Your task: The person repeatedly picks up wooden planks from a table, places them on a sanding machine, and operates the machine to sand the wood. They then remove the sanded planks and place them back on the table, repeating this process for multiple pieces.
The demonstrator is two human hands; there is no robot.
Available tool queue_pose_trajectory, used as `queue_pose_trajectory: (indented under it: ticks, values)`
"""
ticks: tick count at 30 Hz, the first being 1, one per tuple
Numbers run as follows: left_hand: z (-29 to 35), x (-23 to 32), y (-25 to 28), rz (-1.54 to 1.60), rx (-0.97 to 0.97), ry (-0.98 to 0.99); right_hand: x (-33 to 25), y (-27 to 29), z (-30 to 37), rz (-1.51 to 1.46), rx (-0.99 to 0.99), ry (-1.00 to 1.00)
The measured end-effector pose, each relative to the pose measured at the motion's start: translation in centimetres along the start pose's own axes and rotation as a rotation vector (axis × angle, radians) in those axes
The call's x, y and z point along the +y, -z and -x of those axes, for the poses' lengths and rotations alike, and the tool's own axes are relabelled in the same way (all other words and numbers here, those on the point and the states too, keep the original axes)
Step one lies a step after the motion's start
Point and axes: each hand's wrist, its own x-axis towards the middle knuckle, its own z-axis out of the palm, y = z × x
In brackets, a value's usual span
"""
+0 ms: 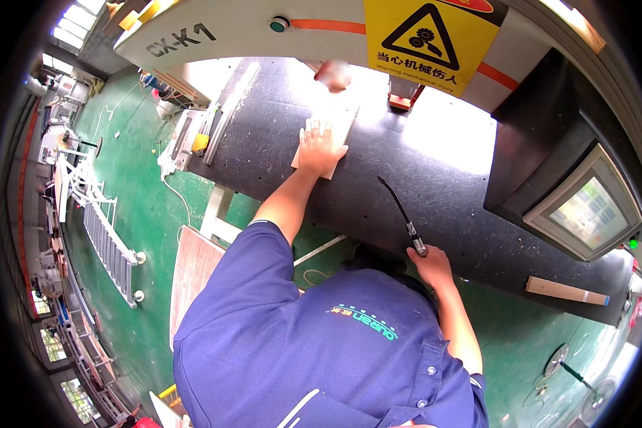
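My left hand [319, 148] lies flat with fingers spread on a pale wooden board [327, 173], pressing it against the black machine table [421, 164]. The board runs away from me, and its far part fades into bright glare. Near the table's front edge, my right hand [433, 267] is closed round what looks like an air blow gun [415, 239] with a metal body. Its long, thin black nozzle points up and left over the table, apart from the board. Most of its handle is hidden in my fingers.
The machine's pale beam [321, 44] with a yellow warning sign [433, 43] spans the far side. A blurred reddish-brown round thing [334, 75] hangs beyond the board. A screen [585, 207] juts in at right, above a wooden strip [567, 290]. A metal rail [233, 113] flanks the left.
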Motion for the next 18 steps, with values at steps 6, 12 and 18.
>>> queue_pose_trajectory:
  ticks: [6, 12, 18]
  values:
    - [-0.02, 0.09, 0.07, 0.0, -0.009, 0.002, -0.28, 0.27, 0.15, -0.005, -0.006, -0.008]
    - [0.01, 0.11, 0.12, 0.01, -0.019, 0.011, -0.08, 0.07, 0.07, 0.004, -0.003, -0.003]
    - [-0.08, 0.22, 0.28, 0.01, -0.042, 0.027, -0.18, 0.13, 0.13, 0.003, -0.012, -0.011]
